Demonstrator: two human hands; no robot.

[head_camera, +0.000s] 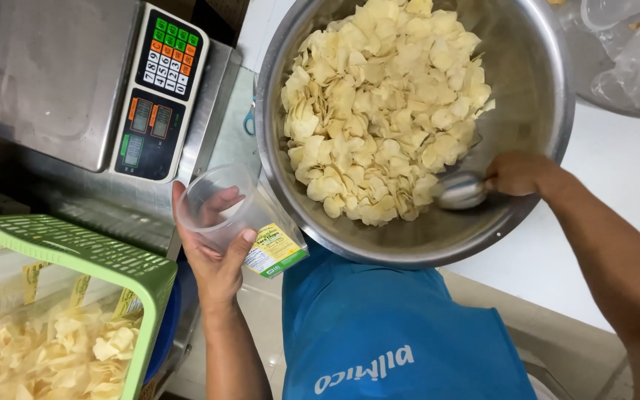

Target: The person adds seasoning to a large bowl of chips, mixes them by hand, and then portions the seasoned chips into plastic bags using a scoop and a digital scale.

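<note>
Fingers of left hand wrapping around empty clear cup, near left of bowl; right hand gripping scoop at chips. Scooping now; probably then tipping carefully into cup.

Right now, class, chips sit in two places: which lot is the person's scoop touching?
The chips in the big steel bowl; the right hand holds the scoop at their edge. The other chips lie packed inside the green basket.

Pale yellow chips in a silvery steel bowl (green latticed basket alongside).
</note>
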